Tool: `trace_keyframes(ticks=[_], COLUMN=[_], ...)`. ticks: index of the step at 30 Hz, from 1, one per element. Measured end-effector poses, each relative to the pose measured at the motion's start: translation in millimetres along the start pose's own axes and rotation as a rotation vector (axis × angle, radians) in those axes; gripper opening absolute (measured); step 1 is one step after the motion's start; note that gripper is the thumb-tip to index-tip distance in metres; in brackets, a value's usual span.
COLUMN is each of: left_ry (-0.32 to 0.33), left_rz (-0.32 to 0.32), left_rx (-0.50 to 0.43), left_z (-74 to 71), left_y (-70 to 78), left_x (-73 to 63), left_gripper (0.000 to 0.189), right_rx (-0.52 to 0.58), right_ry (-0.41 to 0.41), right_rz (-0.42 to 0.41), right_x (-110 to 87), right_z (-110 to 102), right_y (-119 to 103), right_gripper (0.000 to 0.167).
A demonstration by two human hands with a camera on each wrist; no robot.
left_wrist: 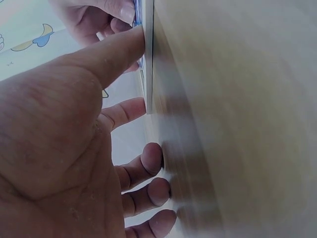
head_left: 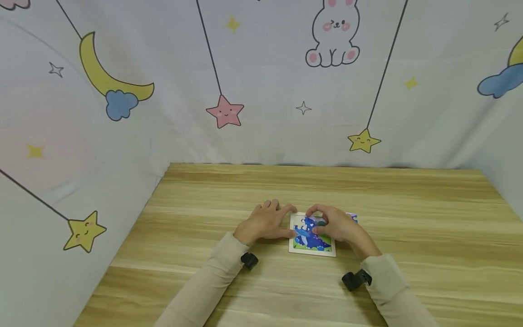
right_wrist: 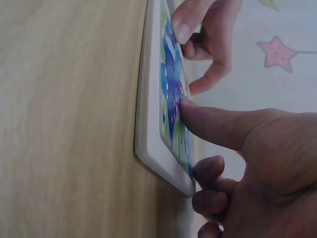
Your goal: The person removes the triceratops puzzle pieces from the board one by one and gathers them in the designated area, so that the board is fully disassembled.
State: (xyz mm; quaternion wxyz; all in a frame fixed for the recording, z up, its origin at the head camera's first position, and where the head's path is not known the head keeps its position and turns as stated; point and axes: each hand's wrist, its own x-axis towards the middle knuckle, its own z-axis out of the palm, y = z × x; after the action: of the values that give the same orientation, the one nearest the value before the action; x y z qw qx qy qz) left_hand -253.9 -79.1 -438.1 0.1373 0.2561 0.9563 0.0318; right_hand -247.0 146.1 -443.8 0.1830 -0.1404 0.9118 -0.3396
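Note:
A jigsaw puzzle [head_left: 311,243] with a blue dinosaur picture lies in a white-rimmed tray [head_left: 310,252] on the table. My left hand [head_left: 267,221] lies at the tray's left side, thumb on its edge and index finger at the far left corner. In the left wrist view, the other fingers [left_wrist: 159,191] rest on the tabletop. My right hand [head_left: 339,223] reaches over the tray from the right. Its thumb [right_wrist: 203,116] and bent index finger grip a puzzle piece at the upper middle of the picture. That hand hides the tray's upper right part.
Beyond the right hand, a purple patterned piece [head_left: 353,217] shows partly on the wooden table [head_left: 196,200]. A white curtain [head_left: 269,136] printed with stars and a rabbit hangs behind the table's far edge. Each wrist carries a small black camera [head_left: 356,279].

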Motion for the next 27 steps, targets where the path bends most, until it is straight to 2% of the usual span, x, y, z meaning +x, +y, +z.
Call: trace_keyframes(ticks=[8, 11, 21, 27], left_ry=[-0.002, -0.004, -0.014, -0.017], left_rz=[-0.005, -0.003, -0.006, -0.011], left_rx=[0.013, 0.013, 0.013, 0.015], left_z=[-0.1, -0.6, -0.5, -0.1], left_y=[-1.0, -0.6, 0.7, 0.7], left_x=[-0.2, -0.2, 0.7, 1.1], left_gripper=[0.066, 0.066, 0.067, 0.067], right_rx=[-0.14, -0.161, -0.087, -0.046], right_ry=[-0.029, -0.049, -0.125, -0.131], right_rz=[-0.106, -0.117, -0.113, -0.115], right_x=[1.0, 2.0, 5.8, 4.7], right_z=[-0.4, -0.8, -4.6, -5.2], right_y=[-2.2, -3.3, -4.7, -4.8], right_gripper=[0.037, 0.037, 0.031, 0.029])
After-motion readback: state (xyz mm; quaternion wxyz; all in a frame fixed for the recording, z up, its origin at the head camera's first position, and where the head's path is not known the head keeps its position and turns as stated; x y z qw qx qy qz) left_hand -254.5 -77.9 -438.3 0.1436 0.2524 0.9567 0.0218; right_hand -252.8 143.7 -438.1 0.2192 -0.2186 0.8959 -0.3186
